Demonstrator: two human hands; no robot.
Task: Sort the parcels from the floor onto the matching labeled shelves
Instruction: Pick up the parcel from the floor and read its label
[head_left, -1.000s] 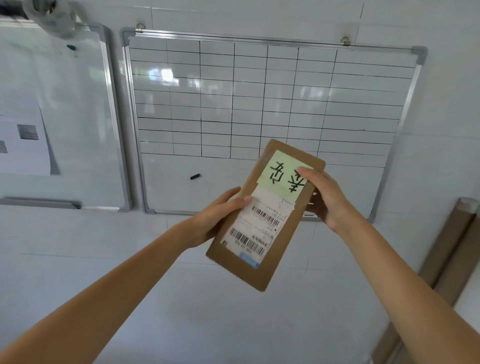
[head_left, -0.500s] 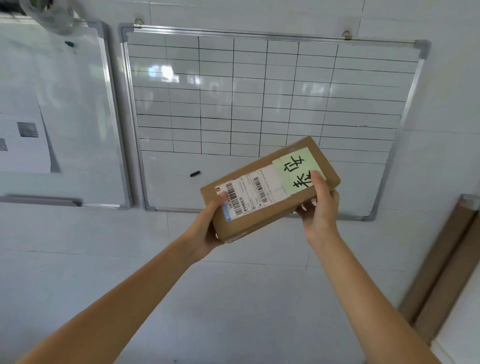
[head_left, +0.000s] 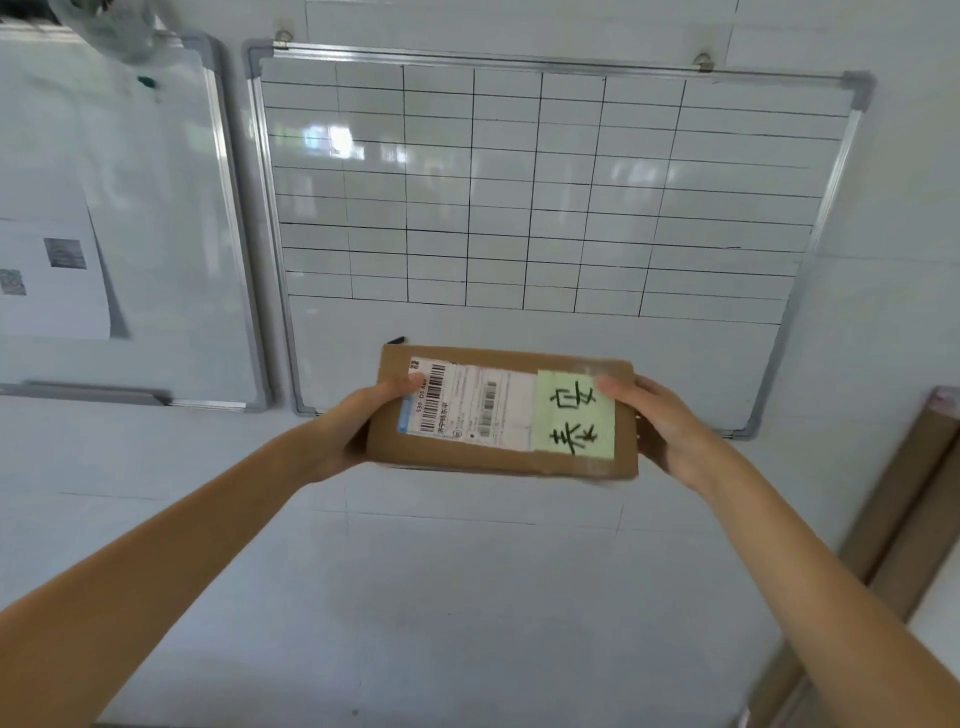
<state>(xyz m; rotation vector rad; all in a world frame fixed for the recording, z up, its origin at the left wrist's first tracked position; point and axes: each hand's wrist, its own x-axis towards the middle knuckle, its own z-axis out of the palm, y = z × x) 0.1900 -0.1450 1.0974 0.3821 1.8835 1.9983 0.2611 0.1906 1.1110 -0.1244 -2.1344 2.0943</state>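
Observation:
A flat brown cardboard parcel (head_left: 457, 460) is held level in front of me, long side across. It carries a white shipping label with barcodes and a pale green note with handwritten characters at its right end. My left hand (head_left: 358, 423) grips the parcel's left end, thumb on top. My right hand (head_left: 662, 423) grips the right end, thumb by the green note. No shelves or floor parcels are in view.
A gridded whiteboard (head_left: 545, 182) hangs on the white tiled wall straight ahead. A second whiteboard (head_left: 156, 208) with pinned papers hangs to its left. Brown cardboard tubes (head_left: 898, 514) lean against the wall at the right.
The parcel has turned from a steep tilt to lying level and crosswise. Both hands shifted to its two ends, and the view has moved closer to the wall.

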